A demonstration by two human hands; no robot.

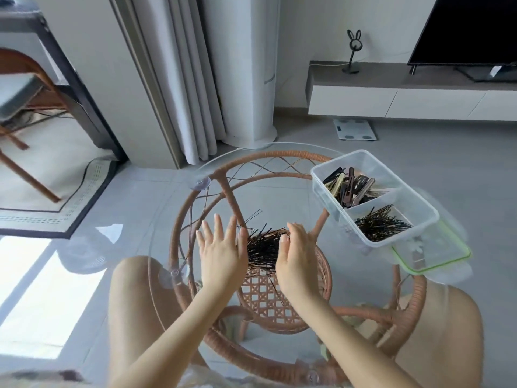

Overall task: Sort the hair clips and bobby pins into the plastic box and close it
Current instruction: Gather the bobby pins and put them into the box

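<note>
The loose bobby pins (264, 247) lie in a dense bundle at the centre of the frame, directly between the two hands. They are thin black wire. Most run with their long axis roughly from lower left to upper right, and a few stray ends fan out toward the top of the pile. The left hand (221, 247) stands on edge just left of the bundle, fingers straight and spread, palm facing the pins. The right hand (296, 253) stands against the bundle's right side with fingers together and gently curved, holding nothing that I can see.

The pins rest on a round, clear glass surface (279, 197) carried by a woven rattan frame (232, 197) that shows through it.

At the right of the frame sits the plastic box (330, 203), clear and rectangular, its long axis running from upper left to lower right. A divider splits it. The upper compartment holds hair clips (349, 186) in black, brown and cream. The lower one holds more black sorted pins (383, 225). The green-edged lid (436, 256) lies off the box at its lower-right end, partly overlapped by it.

Beyond, a pale curtain (181, 79) hangs at upper centre. A dark television (470, 29) stands on a white cabinet (391, 99) at upper right, and a scale (355, 129) lies on the grey floor.
</note>
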